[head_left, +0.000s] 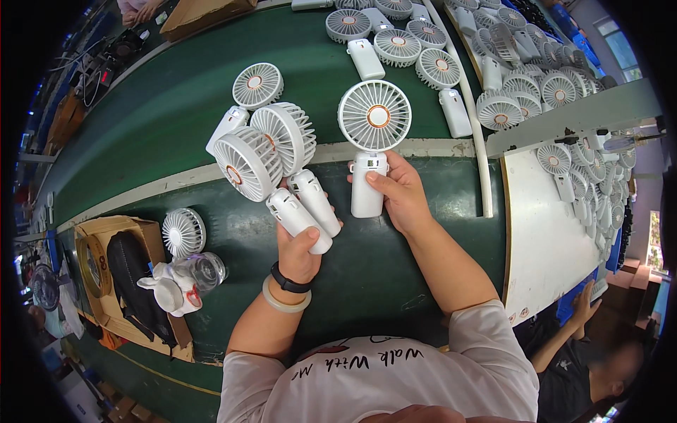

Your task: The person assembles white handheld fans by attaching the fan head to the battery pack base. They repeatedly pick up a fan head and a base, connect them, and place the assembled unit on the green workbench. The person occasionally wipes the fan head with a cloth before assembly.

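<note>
Two white handheld fans are gripped by their handles in my left hand (300, 250). The nearer left fan (248, 163) and the other left fan (283, 139) have round ribbed heads with copper-coloured rings, pressed side by side. My right hand (403, 189) is closed round the handle of a third handheld fan (374, 116), held upright with its grille facing up and its thumb on the handle front. Behind the left pair, one more fan (257, 85) lies on the green belt (183, 92), its handle partly hidden by the held heads.
Several white fans (397, 47) lie at the far end of the belt, with more heaped beyond the white rail (474, 120). At left stand a cardboard box (151, 236) with a black item, a loose fan head (184, 232) and a clear bottle (206, 271). A person (585, 359) sits at right.
</note>
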Motion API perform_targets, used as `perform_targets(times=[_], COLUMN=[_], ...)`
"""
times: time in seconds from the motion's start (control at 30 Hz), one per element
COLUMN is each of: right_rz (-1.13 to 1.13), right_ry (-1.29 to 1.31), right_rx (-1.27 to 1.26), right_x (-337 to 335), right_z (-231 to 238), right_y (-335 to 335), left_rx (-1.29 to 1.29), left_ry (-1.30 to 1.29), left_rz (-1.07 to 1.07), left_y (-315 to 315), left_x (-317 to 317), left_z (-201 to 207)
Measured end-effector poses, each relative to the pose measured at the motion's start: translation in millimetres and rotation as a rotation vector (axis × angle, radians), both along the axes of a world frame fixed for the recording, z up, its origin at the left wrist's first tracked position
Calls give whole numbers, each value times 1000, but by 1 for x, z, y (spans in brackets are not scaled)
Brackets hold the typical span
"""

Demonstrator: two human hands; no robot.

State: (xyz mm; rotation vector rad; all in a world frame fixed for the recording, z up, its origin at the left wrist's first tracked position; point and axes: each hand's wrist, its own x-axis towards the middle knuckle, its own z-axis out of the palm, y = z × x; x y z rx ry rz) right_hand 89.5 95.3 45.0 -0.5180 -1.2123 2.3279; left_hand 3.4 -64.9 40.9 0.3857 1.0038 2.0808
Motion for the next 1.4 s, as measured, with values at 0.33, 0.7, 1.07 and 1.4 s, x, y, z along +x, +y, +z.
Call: perform_targets(times=[0.33, 0.7, 1.07, 1.4], right_rz=[4, 207, 501, 546], right_ry=[-15, 229, 602, 534], right_rx=[2, 474, -465, -499], right_x=[1, 1, 8, 5], right_z=[-4, 6, -3, -8], right_y=[2, -41, -10, -12], left_rx=[-44, -75, 139, 98], left_ry=[-3, 744, 188, 270], left_rz=[-50, -321, -195, -248], left_y=[-2, 1, 10, 7], left_x=[2, 4, 3, 6], left_z=[-5, -16, -7, -8])
